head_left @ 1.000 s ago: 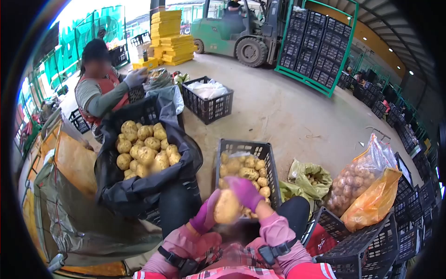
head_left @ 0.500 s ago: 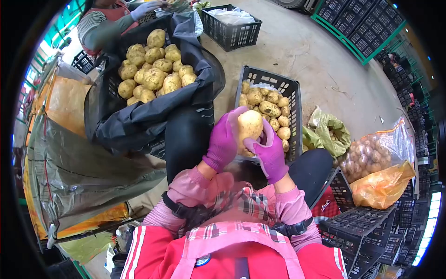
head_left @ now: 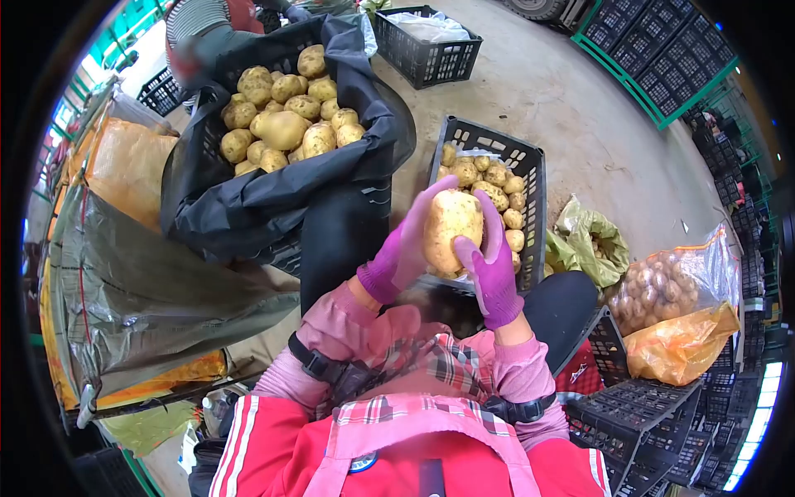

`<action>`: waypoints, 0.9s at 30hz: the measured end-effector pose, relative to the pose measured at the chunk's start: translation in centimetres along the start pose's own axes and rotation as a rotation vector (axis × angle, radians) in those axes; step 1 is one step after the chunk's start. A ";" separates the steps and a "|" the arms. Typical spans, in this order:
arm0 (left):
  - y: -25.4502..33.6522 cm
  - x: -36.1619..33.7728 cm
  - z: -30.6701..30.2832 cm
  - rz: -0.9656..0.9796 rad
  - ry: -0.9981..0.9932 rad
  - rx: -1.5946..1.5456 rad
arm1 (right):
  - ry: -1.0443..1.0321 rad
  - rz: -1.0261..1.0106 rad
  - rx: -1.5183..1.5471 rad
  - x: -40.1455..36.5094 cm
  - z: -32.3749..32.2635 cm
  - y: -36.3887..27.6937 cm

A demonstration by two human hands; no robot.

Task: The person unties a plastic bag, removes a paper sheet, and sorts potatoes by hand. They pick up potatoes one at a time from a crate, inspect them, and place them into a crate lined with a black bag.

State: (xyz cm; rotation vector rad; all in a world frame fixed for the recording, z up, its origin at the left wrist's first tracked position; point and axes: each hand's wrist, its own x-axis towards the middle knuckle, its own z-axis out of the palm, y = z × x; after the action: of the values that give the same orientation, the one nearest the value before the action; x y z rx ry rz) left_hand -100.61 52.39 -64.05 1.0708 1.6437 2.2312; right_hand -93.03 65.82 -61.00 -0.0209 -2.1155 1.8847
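Observation:
Between my gloved hands is a large pale potato (head_left: 453,234), held over the near end of a black crate of smaller potatoes (head_left: 537,178). My left hand (head_left: 407,248), in a purple glove, presses along the potato's left side. On its other side my right hand (head_left: 493,269) closes round it, thumb across the front. To the left stands a crate lined with dark cloth (head_left: 240,217), heaped with large potatoes (head_left: 319,141). One smooth potato (head_left: 282,130) on that heap looks blurred.
Another person (head_left: 211,33) bends beside the lined crate. Behind is a black crate with white plastic (head_left: 426,54). On the right lie a green sack (head_left: 590,240), a clear bag of potatoes (head_left: 658,282) and black crates (head_left: 633,406). Draped sheeting (head_left: 157,282) stands left.
The potato has turned in my hands, showing more of its broad face, and my left fingers have straightened. The other person has leaned farther out of view. My view has shifted slightly.

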 end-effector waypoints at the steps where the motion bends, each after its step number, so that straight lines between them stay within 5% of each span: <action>1: 0.4 0.1 0.3 -0.182 0.024 -0.305 | 0.010 -0.024 -0.050 0.2 0.0 0.2; 2: 0.8 0.2 0.7 -0.357 0.106 -0.613 | 0.032 -0.071 -0.115 0.2 0.1 -0.2; 9: 1.4 0.0 0.9 -0.219 0.021 -0.341 | 0.107 0.037 -0.137 0.3 0.1 -2.3; 10: 1.4 -0.1 0.7 -0.155 -0.003 -0.230 | 0.148 -0.301 -0.530 0.6 -0.8 -0.3; 11: 2.7 -0.1 1.0 -0.213 -0.095 -0.188 | 0.173 -0.003 -0.409 0.6 -1.4 0.8; 12: 3.6 -0.3 1.3 -0.250 -0.073 -0.198 | 0.206 -0.059 -0.290 0.6 -1.6 2.6; 13: 4.1 -0.1 1.4 -0.281 -0.056 -0.211 | 0.126 -0.251 -0.657 0.4 -2.2 2.0; 15: 5.4 0.7 -0.7 -0.159 0.004 0.012 | 0.210 0.201 0.219 0.7 -0.6 -0.1; 16: 7.3 1.4 -2.4 -0.045 0.059 0.181 | 0.192 0.331 0.202 0.8 -1.4 -0.5; 17: 9.0 2.4 -3.8 -0.070 0.230 -0.043 | 0.242 0.329 0.171 0.9 -2.1 0.1; 20: 13.8 5.0 -12.9 0.198 0.457 0.870 | 0.331 0.352 0.071 0.2 -5.3 2.6; 23: 13.5 5.2 -22.3 -0.204 0.479 1.638 | 0.313 0.415 0.058 -1.1 -6.6 2.7; 26: 10.9 2.9 -27.7 -0.768 -0.180 1.924 | 0.201 0.383 -0.045 -1.8 -7.5 7.3; 27: 11.5 2.9 -27.4 -0.776 -0.198 1.878 | 0.106 0.337 -0.227 -1.9 -7.1 8.1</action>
State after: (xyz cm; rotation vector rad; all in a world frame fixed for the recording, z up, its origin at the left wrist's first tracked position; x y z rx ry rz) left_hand -116.94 28.62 -56.21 0.4192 2.9961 -0.3001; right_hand -91.09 73.35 -68.62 -0.5463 -2.3549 1.7513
